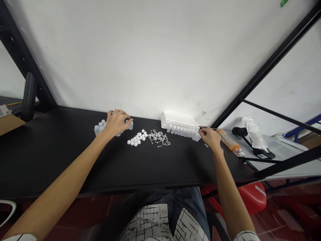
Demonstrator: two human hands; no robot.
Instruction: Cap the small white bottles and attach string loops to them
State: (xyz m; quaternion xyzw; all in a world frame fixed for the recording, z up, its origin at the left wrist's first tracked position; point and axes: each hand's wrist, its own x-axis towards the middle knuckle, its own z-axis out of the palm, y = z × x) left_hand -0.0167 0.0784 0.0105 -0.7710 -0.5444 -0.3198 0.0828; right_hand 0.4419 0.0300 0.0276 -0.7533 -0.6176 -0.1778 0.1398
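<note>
My left hand [117, 121] arches over a cluster of small translucent plastic bottles [97, 130], its fingers apart and bent downward; some bottles are hidden beneath it. At the right, my right hand [210, 136] pinches at the upper end of the last bottle [197, 136] in a row of white-topped small bottles [181, 131]. What exactly sits between those fingertips is too small to make out. Between my hands lie a group of round white caps [135, 141] and a loose tangle of white plastic loops [158, 138].
Behind the bottle row, against the wall, sits a white tray-like stack [178, 118]. An orange-labelled plastic bottle [229, 141] lies at the right end of the black table [150, 167]. Black frame bars stand on both sides. A red stool [253, 197] is below right.
</note>
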